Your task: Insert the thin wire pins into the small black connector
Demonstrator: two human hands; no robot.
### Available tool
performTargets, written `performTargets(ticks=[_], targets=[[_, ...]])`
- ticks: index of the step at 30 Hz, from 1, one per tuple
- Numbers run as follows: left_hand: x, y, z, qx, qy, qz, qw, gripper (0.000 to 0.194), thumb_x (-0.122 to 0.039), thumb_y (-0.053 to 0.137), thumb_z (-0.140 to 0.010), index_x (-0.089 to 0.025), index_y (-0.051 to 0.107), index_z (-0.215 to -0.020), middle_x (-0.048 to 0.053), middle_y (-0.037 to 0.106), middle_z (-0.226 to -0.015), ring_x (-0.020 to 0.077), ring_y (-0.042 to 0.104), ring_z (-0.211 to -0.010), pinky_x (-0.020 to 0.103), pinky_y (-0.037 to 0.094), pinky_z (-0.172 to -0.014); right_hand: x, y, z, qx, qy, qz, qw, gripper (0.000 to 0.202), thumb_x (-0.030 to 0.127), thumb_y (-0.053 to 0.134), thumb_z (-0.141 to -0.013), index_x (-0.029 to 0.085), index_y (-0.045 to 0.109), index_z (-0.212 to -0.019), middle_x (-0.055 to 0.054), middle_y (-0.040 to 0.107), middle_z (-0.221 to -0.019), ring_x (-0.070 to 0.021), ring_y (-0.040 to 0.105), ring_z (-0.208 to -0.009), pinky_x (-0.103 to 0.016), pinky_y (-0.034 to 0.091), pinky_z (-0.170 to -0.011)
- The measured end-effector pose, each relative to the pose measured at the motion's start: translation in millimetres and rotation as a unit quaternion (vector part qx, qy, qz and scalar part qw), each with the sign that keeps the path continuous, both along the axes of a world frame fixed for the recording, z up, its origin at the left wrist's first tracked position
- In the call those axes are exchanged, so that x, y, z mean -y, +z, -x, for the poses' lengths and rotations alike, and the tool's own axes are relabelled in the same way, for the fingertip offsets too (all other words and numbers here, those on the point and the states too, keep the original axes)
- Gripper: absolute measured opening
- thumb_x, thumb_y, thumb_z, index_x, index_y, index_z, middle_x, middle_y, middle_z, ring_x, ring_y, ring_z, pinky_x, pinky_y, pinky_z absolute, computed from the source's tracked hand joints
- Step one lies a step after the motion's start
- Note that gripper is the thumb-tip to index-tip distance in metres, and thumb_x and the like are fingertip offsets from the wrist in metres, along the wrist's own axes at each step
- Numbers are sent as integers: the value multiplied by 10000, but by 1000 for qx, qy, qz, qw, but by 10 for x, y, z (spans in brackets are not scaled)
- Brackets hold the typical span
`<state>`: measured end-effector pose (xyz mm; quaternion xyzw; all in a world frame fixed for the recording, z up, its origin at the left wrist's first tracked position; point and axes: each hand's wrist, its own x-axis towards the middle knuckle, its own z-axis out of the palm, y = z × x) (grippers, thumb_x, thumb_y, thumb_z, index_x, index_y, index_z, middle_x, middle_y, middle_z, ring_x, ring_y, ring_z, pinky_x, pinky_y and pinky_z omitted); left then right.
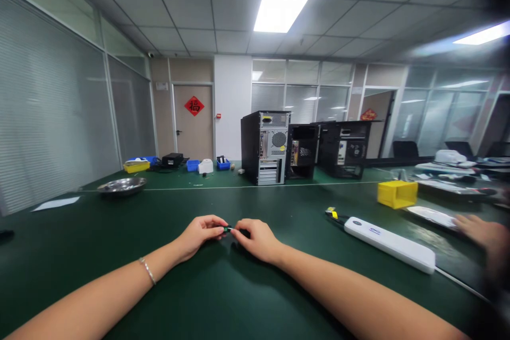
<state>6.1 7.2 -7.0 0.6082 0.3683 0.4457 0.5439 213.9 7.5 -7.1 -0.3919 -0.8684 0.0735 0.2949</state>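
Observation:
Just above the green tabletop, my left hand (205, 234) pinches a small green and dark piece with a light tip (227, 229) between thumb and fingertips. The piece is too small to name. My right hand (257, 239) is closed in a pinch close to the light tip. Whether its fingers grip that tip or another small part is hidden. Both hands meet in front of me, near the middle of the view, with a bracelet (148, 271) on the left wrist.
A white power strip (390, 244) lies on the right, beside a yellow bin (397, 194) and another person's blurred hand (480, 231). Computer cases (250, 151) stand behind. A metal bowl (122, 186) and paper (56, 203) lie on the left, with blue bins (193, 166) further back.

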Motion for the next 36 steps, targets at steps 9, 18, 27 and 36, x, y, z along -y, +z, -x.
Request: performTargets(ticks=[9,18,27,36], targets=[[-10,-11,27,-11,-23,11,1000,287,-290,786,-653,-138,698,-880,31,691,-743,153,612,-699,286,449,-722,13,12,-22,-3,35,-9,999,294,351,450,-938,195,667,-816,-8,652,-779,-119,567,-727,-206,371,-674],[4,6,6,4,-31,-13,999,358,-273,763,-678,-179,642,-1002,15,653,-839,136,575,-733,274,435,-741,0,-1,-12,2,29,-13,999,276,343,454,-937,200,670,-842,-10,655,-799,-120,567,-729,-209,371,-664],[-18,-22,11,0,-11,-22,1000,378,-293,759,-675,-173,611,-1002,21,643,-840,143,571,-738,272,422,-718,18,7,6,12,9,-7,1000,265,355,462,-931,209,671,-859,-12,668,-828,-128,573,-750,-211,363,-664],[-19,-34,1,-3,-6,-26,1000,368,-319,763,-666,-163,613,-964,3,623,-775,134,564,-681,275,432,-705,7,-4,-3,15,23,-10,1000,274,361,458,-928,208,667,-838,-8,657,-801,-124,570,-731,-209,367,-665]])
